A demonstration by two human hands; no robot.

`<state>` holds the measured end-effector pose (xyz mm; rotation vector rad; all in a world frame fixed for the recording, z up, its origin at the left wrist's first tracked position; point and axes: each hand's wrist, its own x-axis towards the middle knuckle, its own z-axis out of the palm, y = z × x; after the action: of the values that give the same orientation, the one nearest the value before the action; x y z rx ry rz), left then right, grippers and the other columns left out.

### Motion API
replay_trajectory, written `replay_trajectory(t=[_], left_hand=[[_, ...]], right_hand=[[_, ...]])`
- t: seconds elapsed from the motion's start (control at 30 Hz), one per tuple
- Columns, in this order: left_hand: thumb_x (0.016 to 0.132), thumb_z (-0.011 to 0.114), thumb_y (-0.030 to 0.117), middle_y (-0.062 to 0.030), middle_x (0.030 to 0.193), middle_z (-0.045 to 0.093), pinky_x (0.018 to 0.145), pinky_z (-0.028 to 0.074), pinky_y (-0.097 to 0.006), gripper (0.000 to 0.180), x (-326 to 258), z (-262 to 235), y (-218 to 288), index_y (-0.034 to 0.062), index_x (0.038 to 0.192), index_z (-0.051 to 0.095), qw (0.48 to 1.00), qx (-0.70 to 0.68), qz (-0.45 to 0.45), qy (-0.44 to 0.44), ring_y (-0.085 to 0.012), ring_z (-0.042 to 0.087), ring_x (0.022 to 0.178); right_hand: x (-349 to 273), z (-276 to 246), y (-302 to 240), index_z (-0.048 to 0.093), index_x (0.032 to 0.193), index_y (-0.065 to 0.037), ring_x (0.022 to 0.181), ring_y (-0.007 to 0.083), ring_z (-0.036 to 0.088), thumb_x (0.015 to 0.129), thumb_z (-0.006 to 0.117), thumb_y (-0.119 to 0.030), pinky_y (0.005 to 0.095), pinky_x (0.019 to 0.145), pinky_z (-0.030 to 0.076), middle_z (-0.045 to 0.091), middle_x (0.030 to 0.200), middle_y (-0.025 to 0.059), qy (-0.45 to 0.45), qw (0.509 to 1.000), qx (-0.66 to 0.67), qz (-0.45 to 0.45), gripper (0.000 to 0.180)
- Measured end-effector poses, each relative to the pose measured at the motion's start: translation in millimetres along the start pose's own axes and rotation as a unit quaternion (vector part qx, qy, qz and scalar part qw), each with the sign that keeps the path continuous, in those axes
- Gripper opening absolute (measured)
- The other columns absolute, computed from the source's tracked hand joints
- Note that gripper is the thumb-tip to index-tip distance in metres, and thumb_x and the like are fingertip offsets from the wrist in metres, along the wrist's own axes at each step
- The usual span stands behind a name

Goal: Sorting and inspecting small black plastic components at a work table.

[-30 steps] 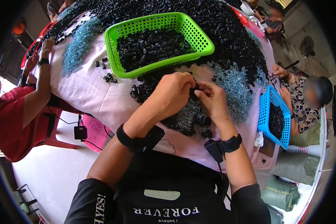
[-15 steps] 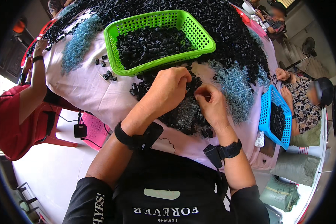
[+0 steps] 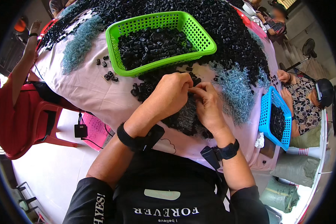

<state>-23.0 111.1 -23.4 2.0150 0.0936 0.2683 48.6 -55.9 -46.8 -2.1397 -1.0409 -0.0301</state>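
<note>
My left hand (image 3: 168,93) is closed over a small heap of black plastic parts (image 3: 142,89), its fingertips curled inward. Against it, my right hand (image 3: 208,104) is closed in a pinch, thumb and forefinger meeting the left fingertips. Whatever the two hands hold is hidden or too small to name. Under my right hand lie fine greyish pieces (image 3: 184,115) that look like tiny springs, mixed with black parts. Just beyond my hands stands a green plastic basket (image 3: 164,61) holding many black parts (image 3: 153,44).
Bluish spring-like pieces (image 3: 235,93) lie right of my hands, others (image 3: 80,46) far left. Black parts (image 3: 235,33) cover the table's far side. At right, a person (image 3: 304,93) sits by a blue basket (image 3: 265,115). A red chair (image 3: 50,115) and another person's arm (image 3: 24,59) are left.
My right hand has moved up and left, so its fingertips now meet my left hand's. The person at left has raised an arm and leaned away from the table.
</note>
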Motion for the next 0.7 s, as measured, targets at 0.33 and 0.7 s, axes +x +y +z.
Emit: replay_trajectory(t=[0.33,0.7], left_hand=[[0.094,0.053,0.004,-0.0225,0.083,0.070,0.067,0.056,-0.039,0.017,3,-7,-7,-0.0052,0.096,0.068,0.993,0.094,0.062,0.046,-0.0326,0.074,0.073],[0.095,0.052,0.003,-0.0213,0.082,0.071,0.065,0.057,-0.038,0.018,3,-8,-8,-0.0057,0.098,0.068,0.995,0.088,0.046,0.033,-0.0291,0.075,0.072]], right_hand=[[-4,1,-2,0.070,0.102,-0.002,0.109,0.0388,0.059,0.077,0.056,0.014,0.0440,0.094,0.050,0.060,0.113,0.0185,0.009,0.998,-0.061,-0.025,0.033],[-17,-4,-13,0.069,0.104,0.001,0.113,0.0402,0.056,0.083,0.069,-0.007,0.0468,0.098,0.047,0.060,0.117,0.0194,0.001,0.998,-0.044,-0.055,0.023]])
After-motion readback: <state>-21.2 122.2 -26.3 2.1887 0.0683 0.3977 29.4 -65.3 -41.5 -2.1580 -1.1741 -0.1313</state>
